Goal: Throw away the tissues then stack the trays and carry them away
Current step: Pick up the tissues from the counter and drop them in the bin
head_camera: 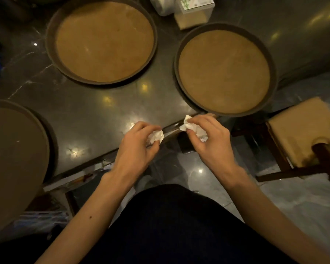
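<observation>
Crumpled white tissue (156, 137) sits pinched in my left hand (136, 149) a little below the middle of the frame, fingers and thumb closed round it so only a wad of it shows past my fingertips, right over the near edge of the dark marble table (95, 109). A second crumpled tissue (193, 128) is bunched in my right hand (211, 139) just to the right of it, thumb and fingers curled tight on the paper, with one white corner sticking up toward the top of the picture; this hand hangs past the table's edge, above the glossy floor (200, 170). The two wads are near each other but not touching. Beyond my hands lie three round trays with dark rims and tan, cork-like beds: one tray (225, 70) at right of centre, its near rim just above my right hand, another tray (105, 40) in the upper left of centre, and a third tray (15, 155) cut off by the left edge. All three lie apart from one another on the table, unstacked. At the top, a tissue box (193, 14) stands between the two far trays. At the right edge is a wooden chair with a tan cushion (301, 128). My dark clothing (171, 225) fills the bottom centre.
</observation>
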{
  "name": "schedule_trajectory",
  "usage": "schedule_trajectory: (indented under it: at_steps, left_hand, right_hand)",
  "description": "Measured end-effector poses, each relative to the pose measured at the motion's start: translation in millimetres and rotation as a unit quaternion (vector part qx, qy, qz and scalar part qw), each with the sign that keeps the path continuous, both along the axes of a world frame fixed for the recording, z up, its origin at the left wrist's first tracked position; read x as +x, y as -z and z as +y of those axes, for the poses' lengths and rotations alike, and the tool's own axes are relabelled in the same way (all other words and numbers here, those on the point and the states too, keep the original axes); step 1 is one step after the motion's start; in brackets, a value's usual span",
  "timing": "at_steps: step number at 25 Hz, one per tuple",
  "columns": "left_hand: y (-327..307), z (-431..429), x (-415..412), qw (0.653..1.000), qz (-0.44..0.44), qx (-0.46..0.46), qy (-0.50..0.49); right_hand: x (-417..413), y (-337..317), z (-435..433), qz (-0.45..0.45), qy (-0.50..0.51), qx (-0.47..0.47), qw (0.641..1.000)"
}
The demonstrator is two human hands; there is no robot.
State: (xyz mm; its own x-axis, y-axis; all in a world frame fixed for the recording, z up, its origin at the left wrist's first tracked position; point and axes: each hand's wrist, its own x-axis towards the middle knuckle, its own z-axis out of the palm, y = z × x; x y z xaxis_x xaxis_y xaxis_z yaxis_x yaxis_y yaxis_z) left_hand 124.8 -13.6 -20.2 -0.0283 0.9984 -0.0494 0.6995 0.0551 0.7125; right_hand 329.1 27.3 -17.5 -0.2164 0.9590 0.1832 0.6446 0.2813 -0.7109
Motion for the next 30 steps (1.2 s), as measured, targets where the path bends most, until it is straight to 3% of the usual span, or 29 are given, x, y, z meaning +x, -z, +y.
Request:
schedule_trajectory:
  at_steps: [13, 17, 21, 30]
  left_hand:
    - [-14, -35, 259, 0.992, 0.057, 0.027, 0.107]
    - [-13, -24, 283, 0.987, 0.068, 0.03, 0.145]
    - [1, -6, 287, 0.986, 0.024, 0.024, 0.16]
    - [28, 17, 294, 0.99, -0.031, -0.02, 0.138]
  right_hand:
    - [260, 18, -99, 0.011, 0.141, -0.013, 0.99]
    - [282, 18, -101, 0.022, 0.171, -0.019, 0.985]
    - [284, 19, -92, -0.007, 0.178, -0.014, 0.984]
    - [290, 26, -67, -0.046, 0.157, -0.046, 0.986]
